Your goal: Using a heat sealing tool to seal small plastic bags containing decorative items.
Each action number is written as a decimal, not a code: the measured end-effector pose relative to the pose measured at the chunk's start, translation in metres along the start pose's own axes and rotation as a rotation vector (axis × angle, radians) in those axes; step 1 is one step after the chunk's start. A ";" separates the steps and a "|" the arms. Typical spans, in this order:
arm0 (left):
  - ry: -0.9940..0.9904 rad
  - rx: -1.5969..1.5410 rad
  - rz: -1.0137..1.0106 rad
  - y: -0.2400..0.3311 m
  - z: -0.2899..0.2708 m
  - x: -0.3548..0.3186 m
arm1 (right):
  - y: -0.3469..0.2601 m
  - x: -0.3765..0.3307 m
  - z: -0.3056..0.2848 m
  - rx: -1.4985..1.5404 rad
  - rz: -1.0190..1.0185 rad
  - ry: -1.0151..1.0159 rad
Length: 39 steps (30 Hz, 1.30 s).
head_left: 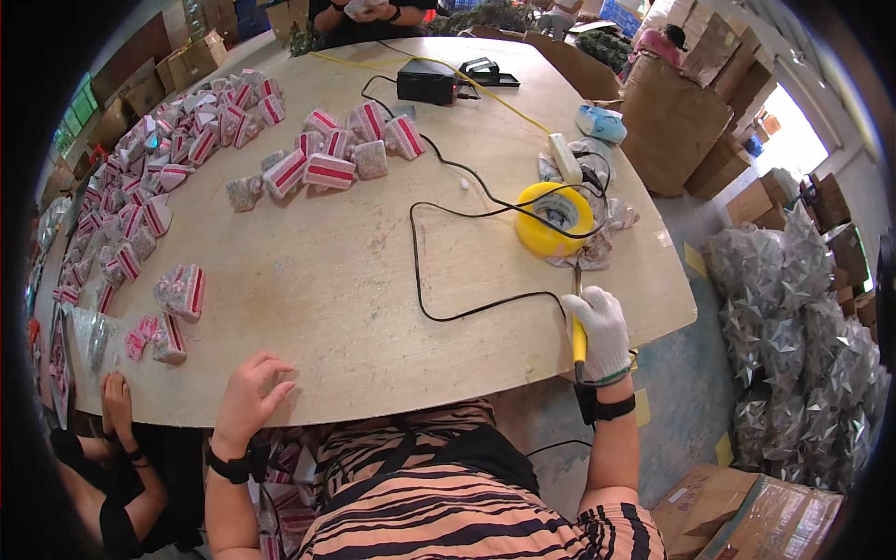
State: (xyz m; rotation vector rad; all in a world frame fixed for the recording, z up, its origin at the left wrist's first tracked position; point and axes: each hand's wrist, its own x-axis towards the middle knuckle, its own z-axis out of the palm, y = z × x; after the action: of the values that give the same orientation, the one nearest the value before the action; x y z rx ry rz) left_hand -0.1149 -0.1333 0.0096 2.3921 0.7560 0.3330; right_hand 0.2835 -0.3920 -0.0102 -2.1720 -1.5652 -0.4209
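Note:
In a white knit glove, my right hand (602, 327) is closed around the yellow handle of a soldering iron (580, 341). The iron's metal tip points away from me, toward a large yellow roll of tape (535, 233) that lies on crumpled wrapping (607, 245). My bare left hand (250, 397) is at the table's near edge, thumb and fingers apart, holding nothing. Closest to it on the table are wrapped wedge-shaped pieces with pink and white stripes, such as one piece (169, 340) beside a small pink scrap (140, 338). A black cord (422, 280) loops across the table.
Many more striped wedges (201, 145) are heaped along the left, with a smaller group (329, 171) mid-table. A black box (427, 82) and white power strip (565, 159) sit farther off. Co-workers' hands (117, 403) show at left and far side. Silver star decorations (793, 345) stand right.

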 end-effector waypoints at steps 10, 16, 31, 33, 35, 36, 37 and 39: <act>0.005 -0.056 -0.031 -0.002 -0.002 0.001 | 0.008 -0.008 0.024 0.333 0.329 0.679; 0.033 -0.046 0.018 -0.010 0.002 -0.001 | 0.017 -0.020 0.034 1.067 1.023 0.797; -0.011 0.051 0.044 -0.025 -0.022 0.014 | -0.023 -0.009 -0.013 0.279 0.165 0.407; -0.010 0.093 0.037 -0.036 -0.034 0.021 | -0.027 0.001 -0.023 0.228 0.159 0.490; 0.019 0.092 0.064 -0.058 -0.042 0.036 | -0.036 0.025 -0.022 0.316 0.156 0.582; 0.036 0.102 0.068 -0.064 -0.049 0.047 | -0.039 0.035 -0.019 0.372 0.191 0.676; 0.052 0.110 0.076 -0.071 -0.055 0.058 | -0.041 0.048 -0.012 0.477 0.266 0.723; 0.067 0.165 -0.017 -0.101 -0.060 0.080 | -0.047 0.077 0.008 0.684 0.268 0.758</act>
State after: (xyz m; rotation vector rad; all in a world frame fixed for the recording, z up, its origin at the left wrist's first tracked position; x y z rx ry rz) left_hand -0.1181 0.0085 -0.0008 2.5385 0.8636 0.3581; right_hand 0.2629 -0.3119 0.0278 -1.4089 -0.8118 -0.4584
